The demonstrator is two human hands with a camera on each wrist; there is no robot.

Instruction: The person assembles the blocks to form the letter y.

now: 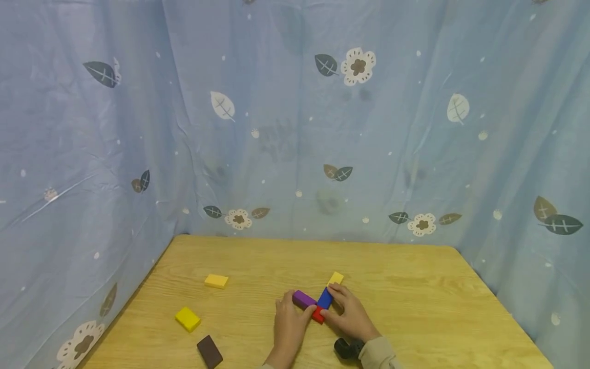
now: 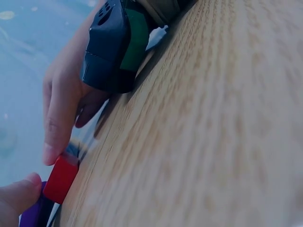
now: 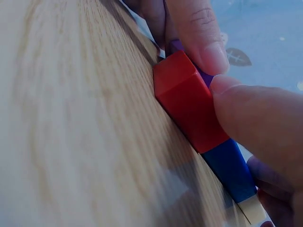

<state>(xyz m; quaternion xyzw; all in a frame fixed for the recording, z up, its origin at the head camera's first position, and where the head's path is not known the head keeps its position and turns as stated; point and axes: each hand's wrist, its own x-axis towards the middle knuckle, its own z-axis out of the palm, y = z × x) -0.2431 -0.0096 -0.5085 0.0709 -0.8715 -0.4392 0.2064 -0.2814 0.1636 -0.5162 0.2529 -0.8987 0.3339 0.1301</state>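
Four-sided wooden blocks lie joined on the table in front of both hands. My left hand (image 1: 289, 328) holds the purple block (image 1: 303, 299) lengthwise, thumb at its near end and fingers at the far one. The purple block slants in beside the red block (image 3: 191, 106). In a line with the red one run the blue block (image 1: 324, 299) and a pale yellow block (image 1: 336, 277), end to end. My right hand (image 1: 354, 318) spans this row, its thumb on the red block and its fingers along the blue one.
To the left lie an orange-yellow block (image 1: 216, 281), a bright yellow block (image 1: 188, 319) and a dark brown block (image 1: 209, 352). A black wrist device (image 1: 346, 348) sits by the right sleeve (image 1: 379, 353). Blue patterned curtains (image 1: 295, 128) surround the wooden table (image 1: 428, 307).
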